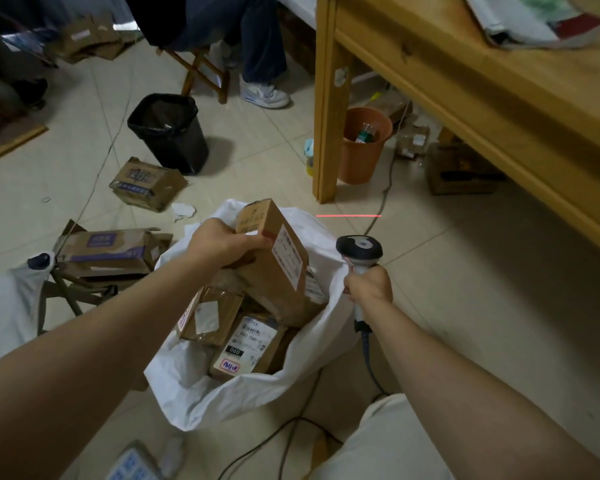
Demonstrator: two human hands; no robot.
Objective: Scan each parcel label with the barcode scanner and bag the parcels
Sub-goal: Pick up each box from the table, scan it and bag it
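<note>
While left hand (222,244) grips cardboard parcel (272,261) by upper edge over open white bag (229,403), right hand (369,286) clasps scanner (359,249); parcel likely light, stiff; hold across rigid edges.

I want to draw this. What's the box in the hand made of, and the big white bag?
The box looks like matte brown cardboard, with creased edges and a stuck-on paper label. The white bag seems thin plastic or woven sacking; it crumples softly.

Parcels (243,344) in bag (201,403), scanner (359,251) right
</note>
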